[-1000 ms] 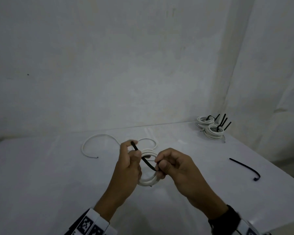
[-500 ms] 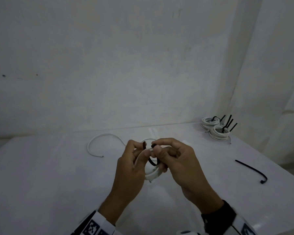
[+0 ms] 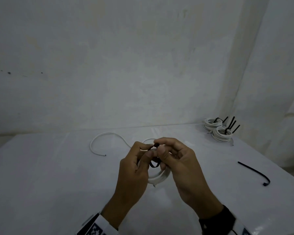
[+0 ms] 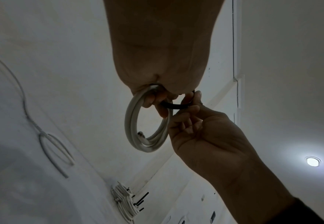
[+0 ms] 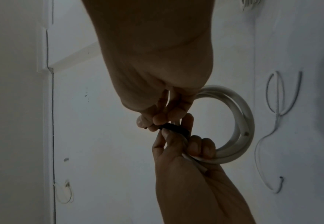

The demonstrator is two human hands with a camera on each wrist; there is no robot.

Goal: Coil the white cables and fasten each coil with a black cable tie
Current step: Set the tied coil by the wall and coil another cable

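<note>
I hold a coil of white cable [image 3: 158,178] above the table between both hands. A black cable tie [image 3: 154,164] loops round the coil's upper part. My left hand [image 3: 134,168] grips the coil [image 4: 147,136] and pinches one end of the tie [image 4: 174,105]. My right hand [image 3: 178,165] pinches the tie's head [image 3: 156,145] with thumb and forefinger. In the right wrist view the tie [image 5: 174,128] runs between the two hands beside the coil [image 5: 239,128]. A loose white cable [image 3: 107,139] lies on the table behind my hands.
Two tied white coils [image 3: 217,131] with black tie tails sit at the table's far right corner. A spare black cable tie [image 3: 255,173] lies on the white table [image 3: 41,184] to the right. Walls stand close behind and to the right.
The tie, stretched straight between my hands a second ago, is now bent into a loop round the coil. My hands have come together and risen slightly.
</note>
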